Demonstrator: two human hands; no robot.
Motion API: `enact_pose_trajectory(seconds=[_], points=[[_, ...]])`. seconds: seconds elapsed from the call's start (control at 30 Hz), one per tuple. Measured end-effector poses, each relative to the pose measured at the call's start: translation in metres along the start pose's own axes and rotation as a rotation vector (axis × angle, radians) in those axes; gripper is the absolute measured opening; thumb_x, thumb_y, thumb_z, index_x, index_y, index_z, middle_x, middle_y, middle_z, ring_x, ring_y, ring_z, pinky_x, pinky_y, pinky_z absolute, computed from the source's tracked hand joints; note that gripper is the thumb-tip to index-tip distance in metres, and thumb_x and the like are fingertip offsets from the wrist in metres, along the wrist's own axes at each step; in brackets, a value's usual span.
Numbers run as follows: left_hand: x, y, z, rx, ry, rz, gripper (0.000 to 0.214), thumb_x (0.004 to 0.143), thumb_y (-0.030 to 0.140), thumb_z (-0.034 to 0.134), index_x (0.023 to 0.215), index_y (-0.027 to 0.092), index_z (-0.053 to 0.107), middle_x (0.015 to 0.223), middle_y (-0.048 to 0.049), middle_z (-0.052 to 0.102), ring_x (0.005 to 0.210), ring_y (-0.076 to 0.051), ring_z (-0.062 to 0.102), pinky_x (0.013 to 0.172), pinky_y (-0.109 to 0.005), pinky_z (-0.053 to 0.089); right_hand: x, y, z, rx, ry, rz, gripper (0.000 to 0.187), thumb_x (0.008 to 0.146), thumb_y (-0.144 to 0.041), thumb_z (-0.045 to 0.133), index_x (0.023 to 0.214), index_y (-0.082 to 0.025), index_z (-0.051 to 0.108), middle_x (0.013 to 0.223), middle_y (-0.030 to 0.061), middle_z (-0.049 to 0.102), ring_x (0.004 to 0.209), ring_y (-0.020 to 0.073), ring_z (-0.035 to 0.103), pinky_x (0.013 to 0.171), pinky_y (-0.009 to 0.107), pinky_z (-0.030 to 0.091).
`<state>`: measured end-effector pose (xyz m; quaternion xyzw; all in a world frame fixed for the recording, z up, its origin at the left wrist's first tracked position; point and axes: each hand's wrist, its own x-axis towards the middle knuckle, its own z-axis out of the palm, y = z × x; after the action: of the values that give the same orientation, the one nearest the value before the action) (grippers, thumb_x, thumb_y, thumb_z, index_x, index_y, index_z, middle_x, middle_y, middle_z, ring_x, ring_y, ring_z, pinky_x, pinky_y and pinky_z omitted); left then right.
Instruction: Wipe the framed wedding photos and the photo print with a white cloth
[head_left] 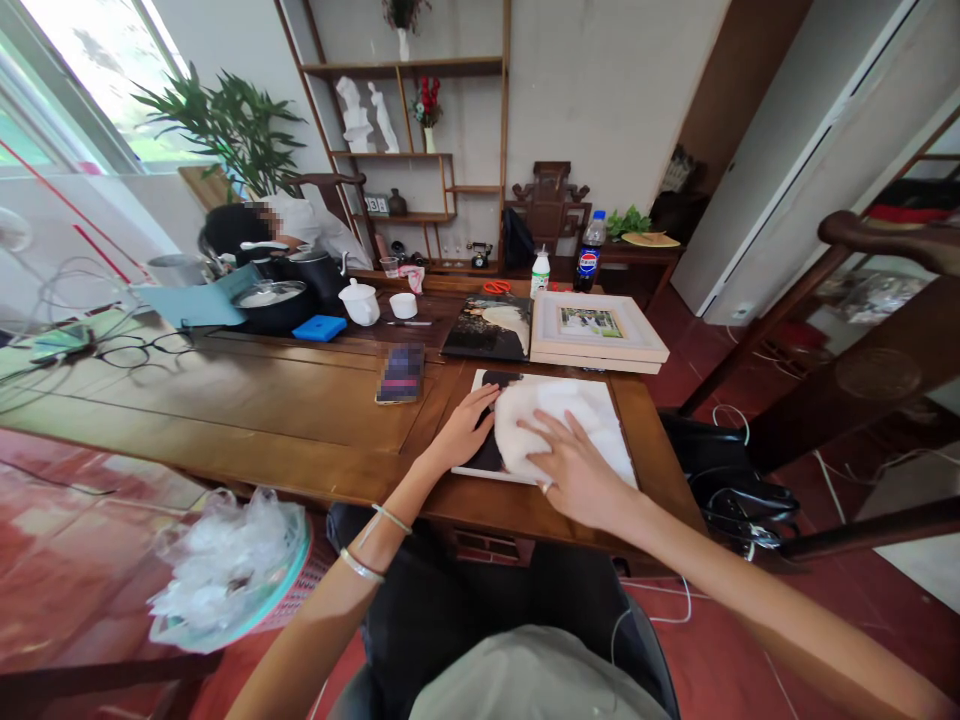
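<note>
A flat picture board (480,458) with dark areas and a pale edge lies on the table before me. A thick, fluffy white wad (517,405), perhaps cotton, covers most of it. My left hand (466,432) rests on the board's left side, fingers stretched out, their tips touching the dark part by the wad. My right hand (576,468) lies over the wad with its fingers spread, pressing on it from above. A ring sits on one of its fingers. Most of the board's picture is hidden.
Behind the board are a dark photo panel (480,325) and a framed picture (637,345). A cola bottle (589,258), a white bottle (540,275), a phone (400,374) and a teapot (360,303) stand or lie nearby. A bag-filled basket (300,560) is left below. A person leans at the far end.
</note>
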<state>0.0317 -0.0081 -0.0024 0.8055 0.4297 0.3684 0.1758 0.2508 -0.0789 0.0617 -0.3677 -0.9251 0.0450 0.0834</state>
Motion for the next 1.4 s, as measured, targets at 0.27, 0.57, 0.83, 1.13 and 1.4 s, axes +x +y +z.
enact_pose_trajectory(seconds=[0.27, 0.57, 0.83, 1.13, 1.4], points=[[0.000, 0.001, 0.000, 0.002, 0.014, -0.006, 0.039, 0.091, 0.024, 0.042, 0.128, 0.019, 0.051, 0.139, -0.0110, 0.048, 0.132, -0.022, 0.041, 0.112, -0.044, 0.030, 0.005, 0.021, -0.006, 0.072, 0.086, 0.077, 0.030, 0.083, -0.017, 0.047, 0.106, -0.018, 0.066, 0.129, 0.0135, 0.056, 0.126, 0.0294, 0.043, 0.105, 0.047, 0.031], [0.000, 0.003, -0.002, 0.015, 0.011, -0.011, 0.038, 0.091, 0.023, 0.043, 0.127, 0.016, 0.052, 0.138, -0.0127, 0.048, 0.131, -0.023, 0.042, 0.112, -0.044, 0.031, 0.115, 0.055, -0.015, 0.213, 0.068, 0.232, 0.031, 0.092, -0.035, 0.041, 0.112, -0.020, 0.059, 0.110, 0.0077, 0.067, 0.101, 0.0267, 0.061, 0.085, 0.036, 0.046], [0.001, 0.005, -0.004, 0.000, 0.009, -0.008, 0.037, 0.091, 0.024, 0.043, 0.125, 0.017, 0.055, 0.135, -0.0121, 0.052, 0.128, -0.024, 0.045, 0.111, -0.044, 0.033, 0.121, 0.054, -0.009, 0.245, 0.072, 0.163, 0.032, 0.092, -0.035, 0.042, 0.112, -0.018, 0.060, 0.114, 0.0085, 0.066, 0.103, 0.0263, 0.061, 0.087, 0.035, 0.044], [-0.001, 0.003, -0.001, -0.016, 0.009, -0.032, 0.039, 0.091, 0.026, 0.043, 0.127, 0.017, 0.053, 0.140, -0.0112, 0.048, 0.132, -0.022, 0.041, 0.113, -0.042, 0.030, 0.021, 0.113, -0.001, 0.114, 0.163, 0.396, 0.044, 0.092, -0.039, 0.038, 0.122, -0.012, 0.055, 0.132, 0.0168, 0.054, 0.127, 0.0341, 0.042, 0.103, 0.047, 0.034], [0.000, 0.002, 0.000, -0.005, 0.003, -0.034, 0.039, 0.091, 0.026, 0.042, 0.128, 0.017, 0.052, 0.140, -0.0102, 0.048, 0.133, -0.021, 0.040, 0.114, -0.041, 0.029, -0.022, 0.042, 0.004, -0.072, 0.109, 0.122, 0.036, 0.072, -0.008, 0.048, 0.102, -0.014, 0.066, 0.143, 0.0155, 0.042, 0.136, 0.0327, 0.026, 0.110, 0.058, 0.013]])
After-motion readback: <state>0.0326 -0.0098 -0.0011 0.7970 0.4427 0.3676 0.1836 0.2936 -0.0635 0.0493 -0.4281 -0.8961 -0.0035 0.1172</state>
